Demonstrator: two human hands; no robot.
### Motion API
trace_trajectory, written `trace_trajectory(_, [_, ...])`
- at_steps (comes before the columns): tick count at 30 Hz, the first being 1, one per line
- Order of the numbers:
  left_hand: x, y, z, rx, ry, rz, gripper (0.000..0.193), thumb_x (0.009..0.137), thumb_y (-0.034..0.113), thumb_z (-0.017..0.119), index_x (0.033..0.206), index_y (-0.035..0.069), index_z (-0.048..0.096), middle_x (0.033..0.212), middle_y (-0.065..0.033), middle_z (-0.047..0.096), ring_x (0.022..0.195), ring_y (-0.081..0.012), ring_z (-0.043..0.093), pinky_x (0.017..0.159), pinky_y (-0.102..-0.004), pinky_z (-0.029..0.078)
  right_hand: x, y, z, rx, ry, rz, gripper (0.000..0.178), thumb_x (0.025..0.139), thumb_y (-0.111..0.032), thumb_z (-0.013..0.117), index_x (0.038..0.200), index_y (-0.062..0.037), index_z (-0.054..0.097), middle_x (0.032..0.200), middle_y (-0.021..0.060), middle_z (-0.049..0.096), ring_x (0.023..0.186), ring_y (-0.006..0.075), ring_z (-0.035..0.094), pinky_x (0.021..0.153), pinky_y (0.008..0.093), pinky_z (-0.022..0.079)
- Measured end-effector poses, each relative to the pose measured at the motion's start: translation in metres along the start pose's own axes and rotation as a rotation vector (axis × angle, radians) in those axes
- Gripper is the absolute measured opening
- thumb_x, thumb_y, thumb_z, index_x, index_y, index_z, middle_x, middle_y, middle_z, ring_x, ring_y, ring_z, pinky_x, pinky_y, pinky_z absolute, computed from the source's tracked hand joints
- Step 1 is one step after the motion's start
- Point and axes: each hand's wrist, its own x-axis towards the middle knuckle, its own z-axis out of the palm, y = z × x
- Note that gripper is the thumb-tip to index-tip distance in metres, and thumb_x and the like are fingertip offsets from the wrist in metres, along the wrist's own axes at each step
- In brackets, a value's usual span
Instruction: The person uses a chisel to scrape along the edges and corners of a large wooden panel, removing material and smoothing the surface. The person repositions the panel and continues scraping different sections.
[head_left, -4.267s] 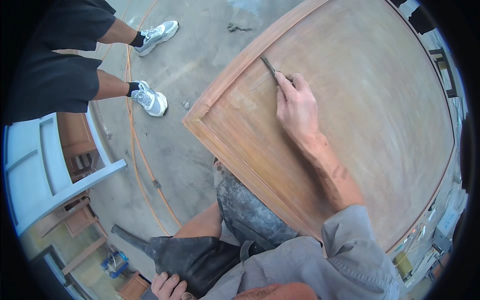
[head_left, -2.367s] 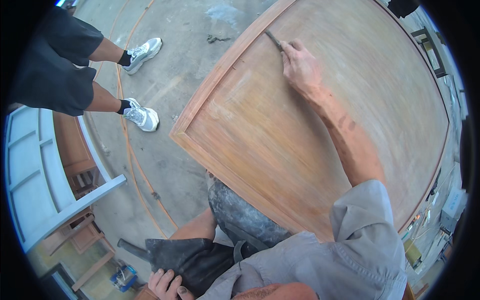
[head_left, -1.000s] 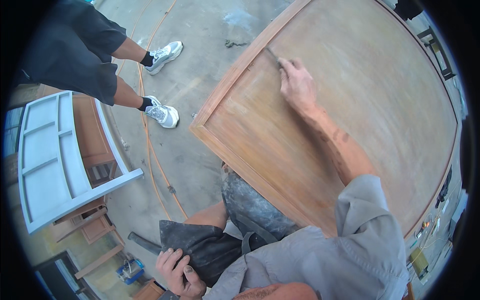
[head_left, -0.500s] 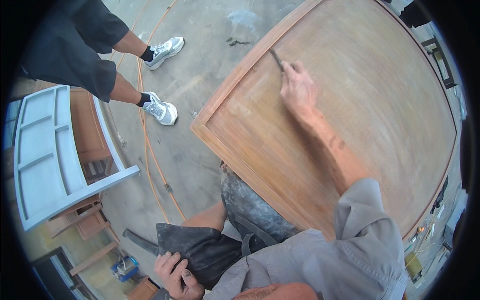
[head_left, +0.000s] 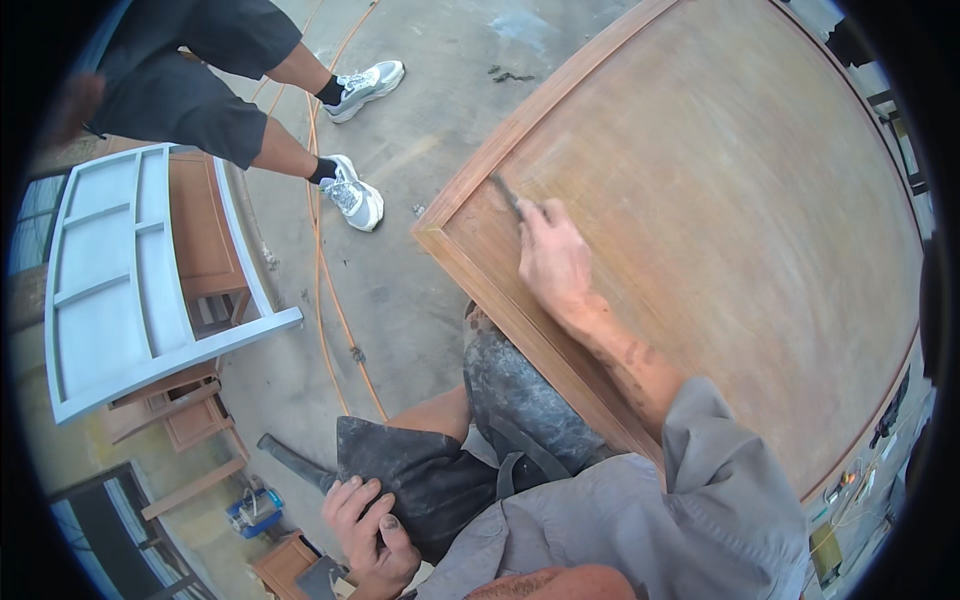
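Observation:
My right hand (head_left: 556, 250) is closed round a thin dark hand tool (head_left: 507, 190); its exact kind does not show. The tool's tip meets the inner edge of the raised border on a large brown wooden panel (head_left: 700, 200). That panel lies in front of me, its near left corner by my knee. Low in the picture, my left hand (head_left: 372, 530) has its fingers curled beside the dark cloth (head_left: 400, 470) over my thigh. A dark rod-like thing (head_left: 292, 460) sticks out past those fingertips. What lies inside the left hand is hidden.
Another person in dark shorts and grey-white shoes (head_left: 352, 193) stands at the far left. Orange hoses (head_left: 318, 260) run across the concrete floor. A pale framed panel (head_left: 100, 270) and brown wooden pieces (head_left: 200, 425) stand left, with a blue machine (head_left: 255, 508) below them.
My right hand has slid the tool along the inner border toward the panel's near left corner. The view has shifted slightly. My left hand keeps its curled grip.

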Motion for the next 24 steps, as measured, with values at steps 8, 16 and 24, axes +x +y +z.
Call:
trace_trajectory(8, [-0.005, -0.001, -0.001, 0.011, -0.028, -0.046, 0.024, 0.097, 0.012, 0.056, 0.097, -0.007, 0.07, 0.113, -0.0242, 0.07, 0.118, -0.0418, 0.062, 0.11, -0.0566, 0.043, 0.064, 0.039, -0.025, -0.094, 0.206, 0.119, 0.031, 0.098, -0.007, 0.061, 0.128, -0.0019, 0.067, 0.107, 0.0242, 0.062, 0.091, 0.0453, 0.068, 0.078, 0.0519, 0.057])
trace_trajectory(16, [-0.007, 0.001, 0.002, 0.022, 0.019, -0.051, 0.024, 0.098, 0.011, 0.053, 0.1, -0.007, 0.069, 0.115, -0.0245, 0.07, 0.118, -0.0422, 0.061, 0.109, -0.0575, 0.042, 0.063, 0.035, -0.018, -0.216, 0.203, 0.087, 0.031, 0.097, -0.007, 0.062, 0.127, -0.0016, 0.069, 0.106, 0.0213, 0.061, 0.088, 0.042, 0.069, 0.074, 0.0483, 0.058])
trace_trajectory(24, [-0.011, -0.003, -0.004, 0.015, -0.001, -0.08, 0.023, 0.099, 0.01, 0.053, 0.102, -0.005, 0.07, 0.116, -0.0236, 0.07, 0.119, -0.0417, 0.061, 0.11, -0.0578, 0.042, 0.005, -0.013, 0.007, -0.142, 0.02, 0.111, 0.039, 0.093, -0.001, 0.059, 0.132, 0.0042, 0.061, 0.111, 0.0192, 0.058, 0.101, 0.0405, 0.066, 0.076, 0.0495, 0.061])
